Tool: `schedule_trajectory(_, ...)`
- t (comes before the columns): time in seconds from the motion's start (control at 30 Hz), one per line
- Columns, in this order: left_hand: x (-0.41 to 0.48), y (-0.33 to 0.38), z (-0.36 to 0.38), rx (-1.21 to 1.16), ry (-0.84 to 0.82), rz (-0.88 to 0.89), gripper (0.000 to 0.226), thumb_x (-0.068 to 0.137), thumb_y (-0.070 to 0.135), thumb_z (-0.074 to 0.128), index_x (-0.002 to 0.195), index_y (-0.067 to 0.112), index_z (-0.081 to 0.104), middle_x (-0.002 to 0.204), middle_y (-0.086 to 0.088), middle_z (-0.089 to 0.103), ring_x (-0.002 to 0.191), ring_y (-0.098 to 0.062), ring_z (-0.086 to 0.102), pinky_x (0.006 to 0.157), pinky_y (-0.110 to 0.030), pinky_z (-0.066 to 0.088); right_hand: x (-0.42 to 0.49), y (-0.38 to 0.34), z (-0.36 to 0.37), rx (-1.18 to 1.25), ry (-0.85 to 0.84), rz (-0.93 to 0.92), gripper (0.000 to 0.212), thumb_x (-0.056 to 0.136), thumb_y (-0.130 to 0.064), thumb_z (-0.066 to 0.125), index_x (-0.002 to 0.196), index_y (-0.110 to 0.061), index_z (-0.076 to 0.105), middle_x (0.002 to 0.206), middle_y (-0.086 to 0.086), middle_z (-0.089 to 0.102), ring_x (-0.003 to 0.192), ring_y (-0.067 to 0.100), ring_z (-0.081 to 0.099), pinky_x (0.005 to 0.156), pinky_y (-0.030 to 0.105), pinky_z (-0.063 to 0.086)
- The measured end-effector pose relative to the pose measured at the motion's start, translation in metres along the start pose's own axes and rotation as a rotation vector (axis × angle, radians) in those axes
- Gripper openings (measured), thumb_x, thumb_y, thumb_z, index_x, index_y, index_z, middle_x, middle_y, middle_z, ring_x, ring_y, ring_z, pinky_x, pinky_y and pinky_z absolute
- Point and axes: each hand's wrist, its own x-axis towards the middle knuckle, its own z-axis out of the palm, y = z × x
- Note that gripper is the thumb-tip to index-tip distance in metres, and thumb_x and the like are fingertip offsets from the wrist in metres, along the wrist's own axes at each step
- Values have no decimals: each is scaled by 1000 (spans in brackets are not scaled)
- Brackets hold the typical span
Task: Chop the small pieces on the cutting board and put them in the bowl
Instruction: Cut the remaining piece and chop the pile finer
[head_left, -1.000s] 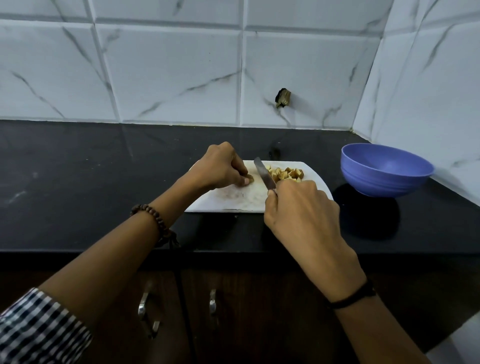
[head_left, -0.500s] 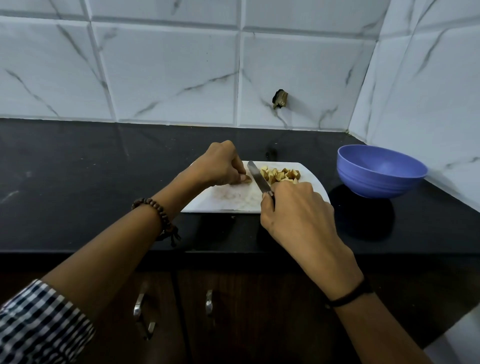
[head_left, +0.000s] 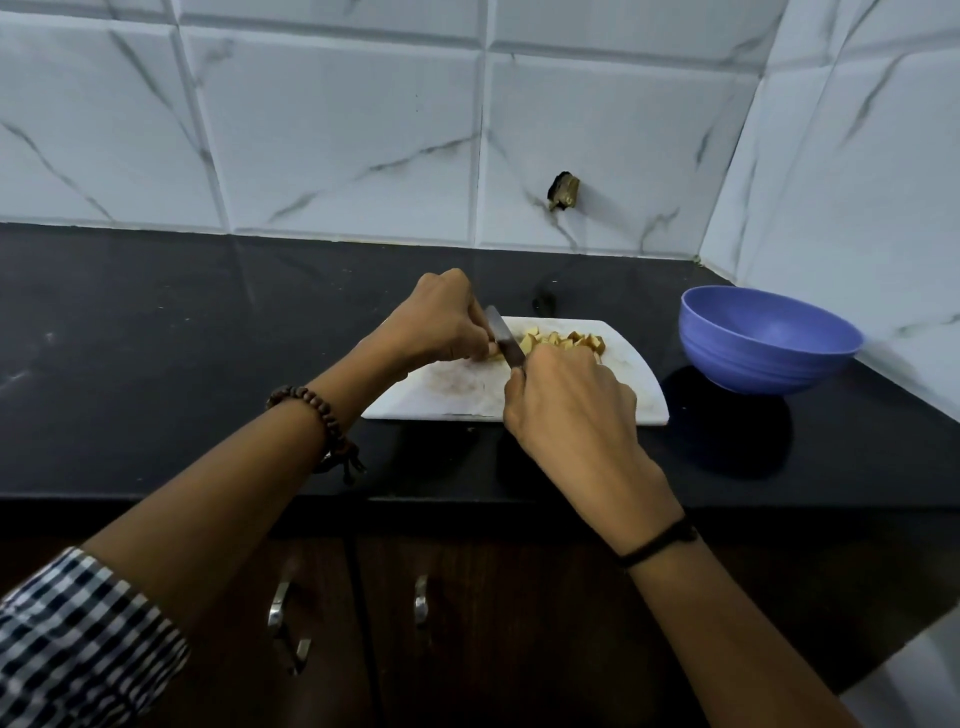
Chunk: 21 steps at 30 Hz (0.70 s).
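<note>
A white cutting board (head_left: 452, 395) lies near the black counter's (head_left: 156, 338) front edge. The right hand (head_left: 571, 400) grips a knife (head_left: 503, 338), its blade angled down just beside the left hand (head_left: 441, 322), whose curled fingers seem to pinch one of the small pieces (head_left: 566, 340) heaped at the board's far edge. A blue bowl (head_left: 763, 343) stands apart by the right wall; the counter stretches wide to the left

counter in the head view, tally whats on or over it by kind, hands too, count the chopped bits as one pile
knife: 1
cutting board: 1
bowl: 1
pile of chopped pieces: 1
piece being cut: 1
hands: 2, left hand pinching that piece, right hand gripping the knife
total: 7
</note>
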Motion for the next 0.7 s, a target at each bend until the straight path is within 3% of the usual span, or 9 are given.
schedule_trajectory(0.07,-1,0,1,0,12,4,11,75,1,71,83,-4,77,85,-24,72,79,-34,69,66,-40,57,1,-3,-1,-35,13,-20,21,101,-24,48,117,-12,57,108,6,59,80,22,49,66,33,34)
schedule_trajectory(0.17,-4,2,3,2,21,7,12,77,1,70,83,-6,76,75,-13,71,65,-20,60,49,-21,47,-1,-4,-7,-70,-38,-41,24,100,-22,50,122,-13,54,115,6,57,91,23,56,67,34,34)
schedule_trajectory(0.23,-5,3,3,-8,29,20,13,78,3,73,88,-6,77,77,-5,72,67,-18,64,47,-15,47,-5,-4,-9,-73,-129,-33,28,100,-23,53,126,-13,52,106,6,52,89,21,53,69,34,36)
schedule_trajectory(0.33,-7,3,2,-32,41,31,16,79,7,78,91,-3,77,85,-8,75,75,-19,68,55,-17,52,-14,2,-13,-79,-256,-17,29,99,-28,55,126,-16,51,83,-2,40,83,17,49,72,34,41)
schedule_trajectory(0.4,-8,0,2,-57,50,26,15,77,8,80,88,-2,78,81,-9,75,70,-18,66,49,-14,49,-21,9,-25,-71,-271,-7,29,99,-31,54,125,-18,53,83,-2,42,83,16,53,71,34,43)
schedule_trajectory(0.57,-10,-7,1,-141,85,5,13,74,12,85,83,5,80,73,-9,74,68,-16,70,57,-16,54,-34,27,-50,-50,-125,6,32,99,-41,48,124,-26,60,83,-2,47,68,13,50,56,29,37)
schedule_trajectory(0.7,-9,-8,3,-181,74,-30,12,73,12,85,83,6,80,74,-7,75,69,-12,69,62,-16,53,-27,25,-31,6,67,29,35,99,-43,44,122,-24,62,78,-4,39,75,19,49,62,31,38)
